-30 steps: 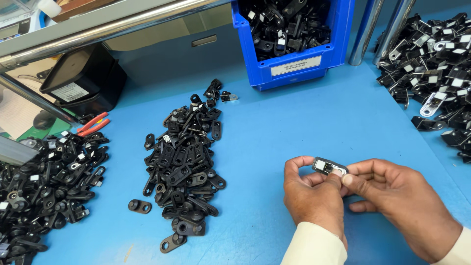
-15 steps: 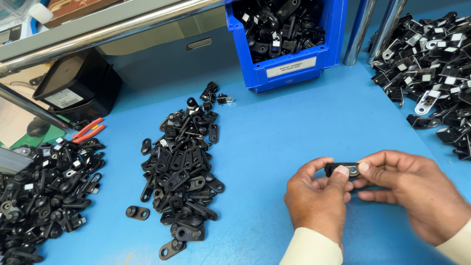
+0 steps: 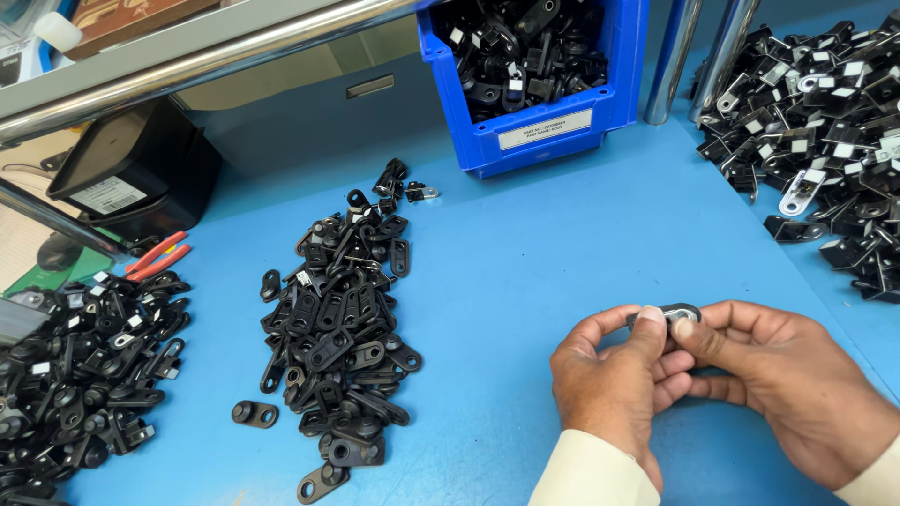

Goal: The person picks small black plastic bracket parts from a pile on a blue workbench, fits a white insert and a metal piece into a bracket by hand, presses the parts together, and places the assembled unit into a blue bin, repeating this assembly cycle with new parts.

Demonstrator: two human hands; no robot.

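Both hands meet at the lower right over the blue table (image 3: 525, 253). My left hand (image 3: 614, 384) and my right hand (image 3: 783, 379) pinch one small black plastic part with a metal piece (image 3: 677, 310) between thumbs and fingertips, a little above the table. To the left lies a long pile of similar black parts (image 3: 342, 328). Most of the held part is hidden by my fingers.
A blue bin (image 3: 544, 126) full of black parts stands at the back. Another heap with white labels (image 3: 825, 122) lies at the right, a third heap (image 3: 75, 375) at the left. Red-handled pliers (image 3: 155, 255) and a black box (image 3: 136, 173) sit at the back left.
The hands have turned the small part between the fingers; its bright metal face showed before and is now mostly covered. The hands stay in about the same place.
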